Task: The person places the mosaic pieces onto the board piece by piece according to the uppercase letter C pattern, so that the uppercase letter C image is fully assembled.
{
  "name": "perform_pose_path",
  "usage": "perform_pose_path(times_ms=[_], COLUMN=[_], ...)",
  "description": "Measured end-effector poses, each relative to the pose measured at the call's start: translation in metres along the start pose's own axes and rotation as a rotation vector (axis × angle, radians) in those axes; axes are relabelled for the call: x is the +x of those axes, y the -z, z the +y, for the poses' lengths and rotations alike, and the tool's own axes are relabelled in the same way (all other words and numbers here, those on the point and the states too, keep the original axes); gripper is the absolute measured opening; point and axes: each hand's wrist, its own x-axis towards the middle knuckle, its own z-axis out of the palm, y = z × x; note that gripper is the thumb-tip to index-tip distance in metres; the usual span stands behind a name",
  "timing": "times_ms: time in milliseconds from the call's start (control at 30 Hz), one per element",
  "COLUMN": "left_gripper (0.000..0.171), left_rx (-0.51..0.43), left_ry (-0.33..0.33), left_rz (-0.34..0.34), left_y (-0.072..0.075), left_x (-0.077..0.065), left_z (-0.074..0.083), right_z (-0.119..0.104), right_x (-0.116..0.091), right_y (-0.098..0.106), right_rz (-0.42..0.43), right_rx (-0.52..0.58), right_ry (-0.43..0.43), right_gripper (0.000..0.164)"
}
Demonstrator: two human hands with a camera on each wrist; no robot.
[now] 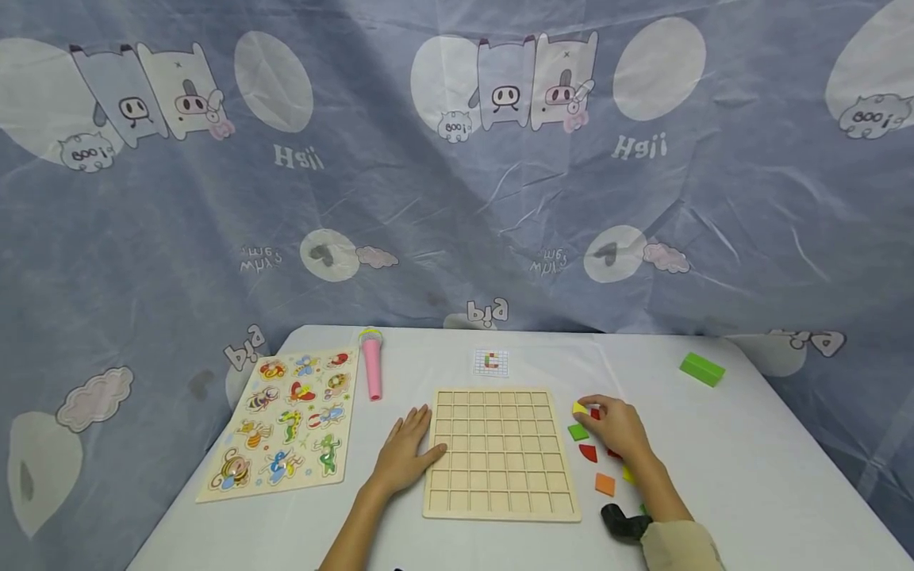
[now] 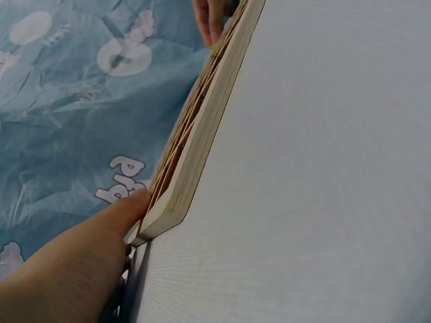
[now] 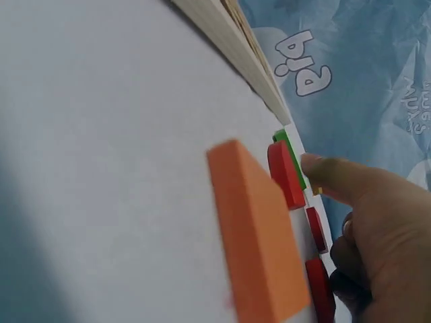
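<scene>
A square wooden grid board point(image 1: 501, 519) lies at the middle front of the table. My left hand point(image 1: 405, 454) rests at its left side with fingers straight and the thumb touching the frame, as the left wrist view also shows at the board's corner point(image 2: 176, 214). Right of the board, my right hand point(image 1: 620, 427) pinches a yellow block point(image 1: 579, 408) between thumb and fingers. Around that hand lie a green block point(image 1: 577, 432), a red quarter-round block point(image 1: 588, 453) and an orange square block point(image 1: 604, 484). The hand and forearm partly hide other red, yellow and green pieces.
A small card with a coloured grid pattern point(image 1: 491, 362) lies behind the board. To the left are an insect puzzle board point(image 1: 274, 428) and a pink toy microphone point(image 1: 373, 369). A green block point(image 1: 703, 369) sits far right; a black curved object point(image 1: 623, 523) lies by the right forearm.
</scene>
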Motion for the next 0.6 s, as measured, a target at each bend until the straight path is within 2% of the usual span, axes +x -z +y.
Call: perform_pose_path(times_ms=[67,167,333,467,600], left_gripper=[0.075,0.076,0.075,0.074,0.074], left_rx=[-0.007,-0.016,-0.008,-0.009,-0.002], left_ry=[0.002,0.005,0.007,0.003,-0.008], left_rz=[0.001,0.003,0.010,0.015,0.009], left_y=[0.000,-0.001,0.001,0.001,0.000], left_x=[0.000,-0.001,-0.001,-0.001,0.000], left_z=[0.000,0.001,0.000,-0.002,-0.003], right_z=[-0.004,-0.018,-0.059,-0.089,-0.104], right_x=[-0.002,-0.005,-0.003,0.002,0.008], right_y=[0.001,0.005,0.006,-0.003,-0.021], right_rz=[0.030,0.089,0.152,0.130,0.084], right_rx=[0.022,0.062,0.087,0.129,0.163], right_ry=[0.014,0.088,0.219,0.251,0.245], right_gripper=[0.034,0.031,0.028,0.027,0.026])
